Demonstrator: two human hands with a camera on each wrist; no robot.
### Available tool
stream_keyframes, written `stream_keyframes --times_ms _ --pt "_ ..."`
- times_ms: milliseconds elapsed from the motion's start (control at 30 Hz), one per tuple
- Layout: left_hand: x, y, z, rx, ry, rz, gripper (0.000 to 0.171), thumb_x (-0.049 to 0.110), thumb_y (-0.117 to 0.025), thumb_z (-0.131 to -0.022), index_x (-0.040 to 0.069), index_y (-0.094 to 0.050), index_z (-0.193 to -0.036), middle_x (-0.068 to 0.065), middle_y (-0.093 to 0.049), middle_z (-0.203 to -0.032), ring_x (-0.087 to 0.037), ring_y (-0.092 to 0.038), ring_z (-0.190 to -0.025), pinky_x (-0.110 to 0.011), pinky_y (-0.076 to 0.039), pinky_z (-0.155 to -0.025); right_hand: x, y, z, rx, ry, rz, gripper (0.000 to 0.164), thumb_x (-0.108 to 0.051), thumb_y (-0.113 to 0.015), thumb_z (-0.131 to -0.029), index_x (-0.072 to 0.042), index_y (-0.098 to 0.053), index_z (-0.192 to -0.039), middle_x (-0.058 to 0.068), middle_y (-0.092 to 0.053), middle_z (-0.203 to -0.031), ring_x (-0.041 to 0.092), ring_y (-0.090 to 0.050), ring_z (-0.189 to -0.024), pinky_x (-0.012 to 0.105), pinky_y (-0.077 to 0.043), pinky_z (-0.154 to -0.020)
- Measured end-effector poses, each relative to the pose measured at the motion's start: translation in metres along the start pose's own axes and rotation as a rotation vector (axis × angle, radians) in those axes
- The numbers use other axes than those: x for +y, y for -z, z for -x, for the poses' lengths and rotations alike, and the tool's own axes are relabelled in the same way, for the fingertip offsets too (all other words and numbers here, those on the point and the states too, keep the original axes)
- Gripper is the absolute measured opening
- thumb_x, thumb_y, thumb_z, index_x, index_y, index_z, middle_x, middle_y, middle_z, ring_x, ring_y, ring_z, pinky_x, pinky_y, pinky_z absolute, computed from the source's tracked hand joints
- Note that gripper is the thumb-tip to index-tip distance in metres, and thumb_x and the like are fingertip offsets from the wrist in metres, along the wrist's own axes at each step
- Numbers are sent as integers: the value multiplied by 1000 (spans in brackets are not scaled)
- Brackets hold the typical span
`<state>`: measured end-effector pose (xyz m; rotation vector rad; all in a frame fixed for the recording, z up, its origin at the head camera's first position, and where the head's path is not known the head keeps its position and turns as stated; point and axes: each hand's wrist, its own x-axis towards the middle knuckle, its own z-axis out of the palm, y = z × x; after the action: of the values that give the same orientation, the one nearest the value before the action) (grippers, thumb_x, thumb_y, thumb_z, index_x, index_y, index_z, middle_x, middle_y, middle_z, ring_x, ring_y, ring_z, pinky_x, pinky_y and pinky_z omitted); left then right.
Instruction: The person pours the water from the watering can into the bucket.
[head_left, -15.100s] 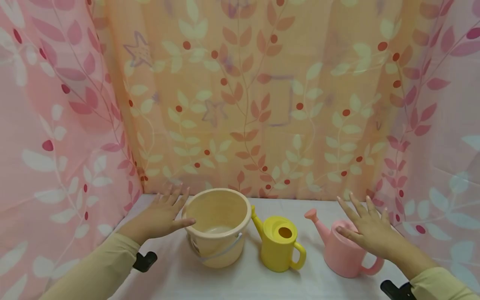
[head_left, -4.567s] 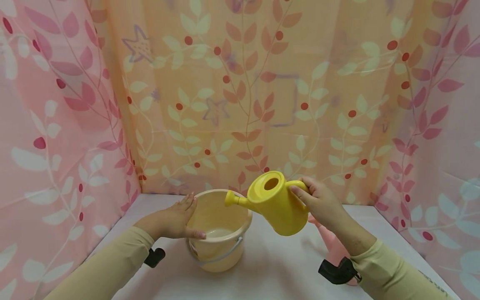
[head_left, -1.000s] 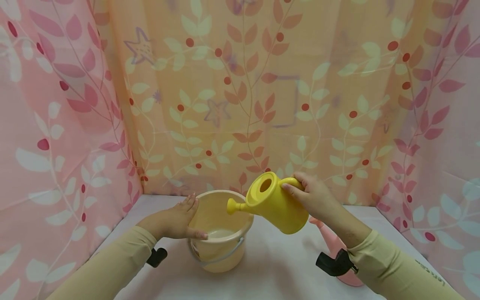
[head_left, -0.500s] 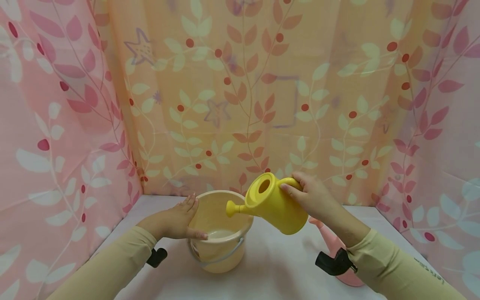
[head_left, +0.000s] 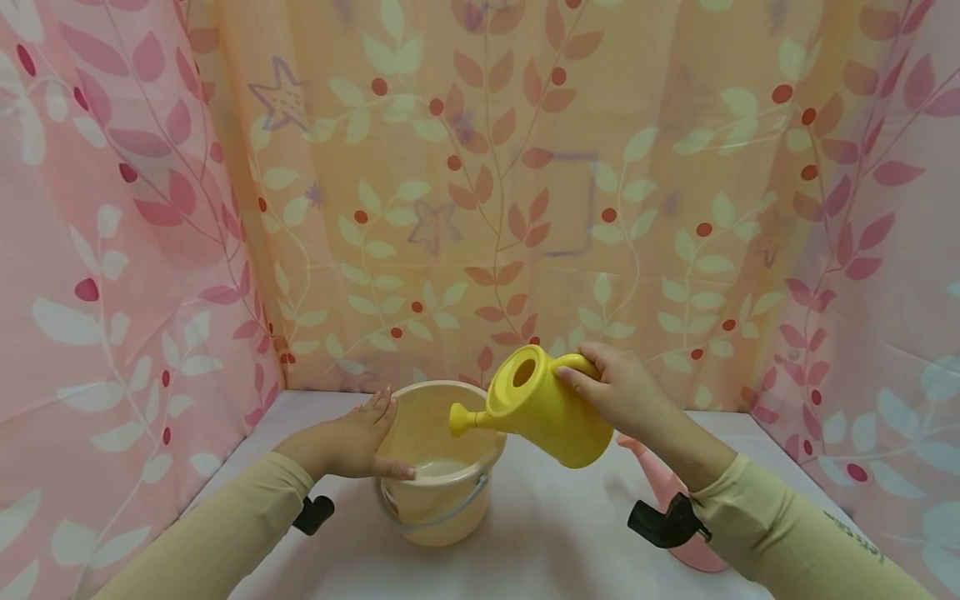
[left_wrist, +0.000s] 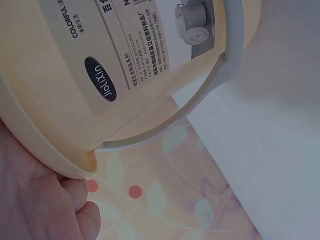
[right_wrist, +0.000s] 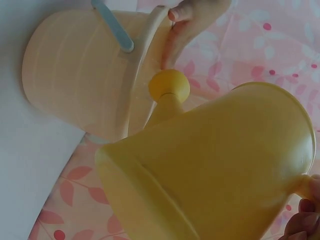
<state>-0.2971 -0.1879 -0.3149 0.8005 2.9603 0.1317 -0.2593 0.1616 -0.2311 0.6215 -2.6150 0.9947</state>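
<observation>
My right hand (head_left: 618, 387) grips the handle of a yellow plastic watering can (head_left: 558, 412) above the table. The can tilts left, its round spout head (head_left: 460, 419) over the opening of a cream bucket (head_left: 450, 508). Upright on the table, the bucket has a grey-blue handle (head_left: 450, 510) hanging down its front and a printed label (left_wrist: 102, 77). My left hand (head_left: 345, 442) rests against its left rim, fingers extended towards the back and thumb on the front rim. Water flow from the spout is not visible.
A pink watering can (head_left: 663, 483) stands on the table at the right, partly hidden behind my right forearm and the black wrist camera (head_left: 663, 521). Leaf-patterned curtains (head_left: 487, 192) enclose the white table (head_left: 540, 533) at the back and both sides.
Earlier, both hands were spread and the yellow can stood on the table; my right hand has since lifted and tilted it over the bucket. Over the last second it shifts slightly left.
</observation>
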Motion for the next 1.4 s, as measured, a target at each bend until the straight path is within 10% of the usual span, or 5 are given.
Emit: stream_keyframes --times_ms 1400 --pt "1 1 0 -8 1 -3 115 75 -49 -73 -13 -18 -139 -30 -7 -147 -40 -8 -137 -52 -17 -107 -2 0 0 -14 10 2 27 -34 -60 -88 -9 -53 -81 4 -50 -69 19 -49 -65 29 -46 -59"
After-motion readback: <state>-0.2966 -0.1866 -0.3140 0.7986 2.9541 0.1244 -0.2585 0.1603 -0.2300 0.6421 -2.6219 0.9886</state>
